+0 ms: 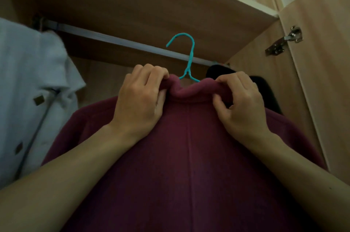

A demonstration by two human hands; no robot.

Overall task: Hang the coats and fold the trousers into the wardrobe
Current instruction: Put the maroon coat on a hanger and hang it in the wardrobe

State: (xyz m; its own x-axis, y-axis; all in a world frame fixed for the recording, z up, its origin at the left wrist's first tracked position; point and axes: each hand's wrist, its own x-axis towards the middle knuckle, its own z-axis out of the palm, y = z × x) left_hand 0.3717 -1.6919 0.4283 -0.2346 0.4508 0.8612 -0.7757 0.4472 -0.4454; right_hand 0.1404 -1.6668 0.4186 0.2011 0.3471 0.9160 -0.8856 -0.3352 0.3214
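Hanging step: you hold the maroon coat on its hanger up at the rail; I judge the hook is not yet seated, though the view does not settle it.
White coat: hangs at the far left of the rail.
Left hand: fingers curled round the collar's left side, gripping it.
Hook: upright between your hands, crossing the rail's line.
Right hand: fingers pinch the collar's right side.
Black garment: just behind your right hand, near the rail's right end.
Wardrobe: holds the white coat and black garment; door open at right; no trousers in view.
Next move: carry the hook over the rail in the gap between the two hung garments, lower until it bears, then release the collar.
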